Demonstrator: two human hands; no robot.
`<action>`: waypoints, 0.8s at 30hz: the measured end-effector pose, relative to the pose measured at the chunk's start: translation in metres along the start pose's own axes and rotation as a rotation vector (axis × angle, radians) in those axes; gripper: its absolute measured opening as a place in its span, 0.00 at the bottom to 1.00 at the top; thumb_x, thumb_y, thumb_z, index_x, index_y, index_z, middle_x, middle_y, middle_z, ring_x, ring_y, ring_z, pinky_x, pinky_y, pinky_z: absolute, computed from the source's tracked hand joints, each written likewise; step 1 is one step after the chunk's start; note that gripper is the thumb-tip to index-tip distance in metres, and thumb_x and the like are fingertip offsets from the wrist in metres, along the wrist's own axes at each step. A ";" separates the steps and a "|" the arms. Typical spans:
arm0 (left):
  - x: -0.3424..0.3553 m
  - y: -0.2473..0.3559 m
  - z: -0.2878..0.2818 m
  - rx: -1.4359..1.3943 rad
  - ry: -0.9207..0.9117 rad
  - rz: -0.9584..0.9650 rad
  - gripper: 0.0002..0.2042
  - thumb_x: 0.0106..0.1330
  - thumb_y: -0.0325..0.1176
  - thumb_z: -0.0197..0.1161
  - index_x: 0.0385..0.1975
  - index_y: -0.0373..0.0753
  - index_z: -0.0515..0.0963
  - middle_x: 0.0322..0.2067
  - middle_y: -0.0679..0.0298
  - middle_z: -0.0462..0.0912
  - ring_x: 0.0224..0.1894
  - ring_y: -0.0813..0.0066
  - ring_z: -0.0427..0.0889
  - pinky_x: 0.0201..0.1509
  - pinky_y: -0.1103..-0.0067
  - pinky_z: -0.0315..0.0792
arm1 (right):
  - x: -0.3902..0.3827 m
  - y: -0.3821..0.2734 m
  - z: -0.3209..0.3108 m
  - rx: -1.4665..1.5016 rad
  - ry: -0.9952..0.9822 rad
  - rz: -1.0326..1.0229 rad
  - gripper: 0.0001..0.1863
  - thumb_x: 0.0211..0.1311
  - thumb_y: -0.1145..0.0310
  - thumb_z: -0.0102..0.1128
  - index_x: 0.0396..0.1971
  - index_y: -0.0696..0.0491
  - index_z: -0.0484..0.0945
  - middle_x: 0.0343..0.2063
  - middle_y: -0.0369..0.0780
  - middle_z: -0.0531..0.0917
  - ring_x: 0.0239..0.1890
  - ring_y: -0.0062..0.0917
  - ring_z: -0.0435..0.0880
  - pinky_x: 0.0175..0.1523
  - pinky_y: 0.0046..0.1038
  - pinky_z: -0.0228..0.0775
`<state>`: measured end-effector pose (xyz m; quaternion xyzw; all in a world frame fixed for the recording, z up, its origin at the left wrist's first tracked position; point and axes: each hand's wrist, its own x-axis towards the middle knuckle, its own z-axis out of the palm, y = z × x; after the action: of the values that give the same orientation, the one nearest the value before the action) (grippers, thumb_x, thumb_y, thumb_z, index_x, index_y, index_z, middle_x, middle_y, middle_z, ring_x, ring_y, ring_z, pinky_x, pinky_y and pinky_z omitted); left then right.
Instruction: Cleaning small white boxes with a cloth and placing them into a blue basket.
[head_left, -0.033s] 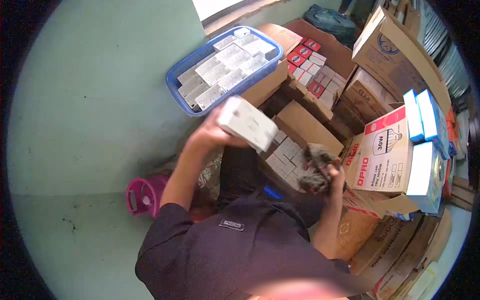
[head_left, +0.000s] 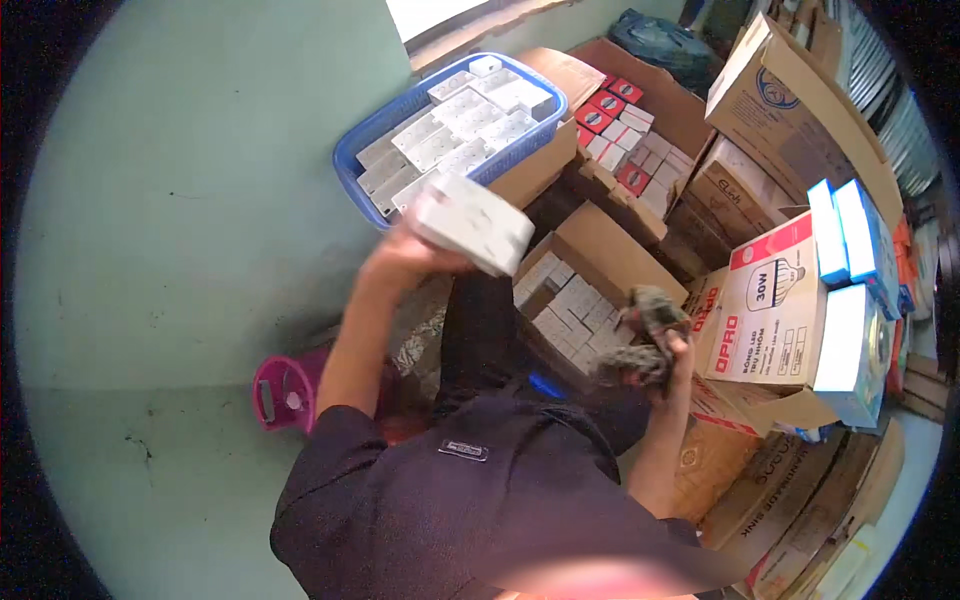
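My left hand (head_left: 405,255) is closed around a white rectangular electrical box (head_left: 475,222), raised beside the near edge of the blue basket (head_left: 348,178). Inside that basket lie several similar white electrical boxes (head_left: 432,142) with round knockouts. Crumpled in my right hand (head_left: 678,362) is a dirty grey-brown cloth (head_left: 645,335); it hangs over the right part of an open carton (head_left: 612,245) on the floor. Packed in that carton are several small white boxes (head_left: 572,318), partly covered by the cloth.
A carton of red and white small boxes (head_left: 605,115) stands behind. To the right are a large printed carton (head_left: 765,310) and blue-white boxes (head_left: 842,330). A pink plastic stool (head_left: 290,392) sits by the green wall (head_left: 190,250) at left.
My left hand has shifted a little left with the white electrical box, which shows more of the open carton. The cloth in my right hand has moved slightly and changed shape.
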<state>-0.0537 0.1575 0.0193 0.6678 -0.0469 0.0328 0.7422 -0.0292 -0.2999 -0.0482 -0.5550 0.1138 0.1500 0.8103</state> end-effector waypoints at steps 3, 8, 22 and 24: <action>0.017 0.060 -0.050 0.326 0.409 -0.008 0.39 0.52 0.22 0.81 0.67 0.36 0.71 0.55 0.59 0.85 0.58 0.64 0.85 0.61 0.67 0.83 | -0.028 -0.032 0.024 0.130 0.018 -0.126 0.28 0.66 0.61 0.60 0.64 0.56 0.73 0.48 0.40 0.83 0.39 0.28 0.85 0.38 0.29 0.80; 0.059 0.051 -0.179 1.145 0.567 -0.135 0.37 0.49 0.39 0.81 0.61 0.35 0.77 0.54 0.50 0.86 0.54 0.56 0.87 0.57 0.66 0.83 | -0.020 -0.012 -0.038 0.081 0.130 -0.196 0.24 0.75 0.58 0.57 0.63 0.55 0.74 0.52 0.41 0.82 0.53 0.30 0.84 0.55 0.35 0.80; 0.059 -0.013 -0.176 1.346 0.259 -0.463 0.37 0.40 0.42 0.83 0.57 0.40 0.82 0.55 0.51 0.86 0.57 0.54 0.85 0.62 0.65 0.79 | -0.014 0.059 -0.114 0.274 0.411 0.013 0.28 0.75 0.44 0.57 0.51 0.57 0.82 0.46 0.41 0.87 0.47 0.32 0.86 0.54 0.36 0.79; 0.052 -0.018 -0.187 1.262 0.184 -0.427 0.41 0.43 0.46 0.82 0.61 0.36 0.80 0.58 0.49 0.85 0.58 0.54 0.85 0.63 0.65 0.78 | -0.013 0.049 -0.099 0.223 0.411 0.017 0.28 0.75 0.44 0.56 0.50 0.57 0.82 0.44 0.41 0.87 0.45 0.32 0.87 0.52 0.35 0.79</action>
<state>0.0052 0.3405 -0.0120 0.9627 0.1776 -0.0369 0.2007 -0.0615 -0.3769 -0.1219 -0.4798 0.2970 0.0270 0.8252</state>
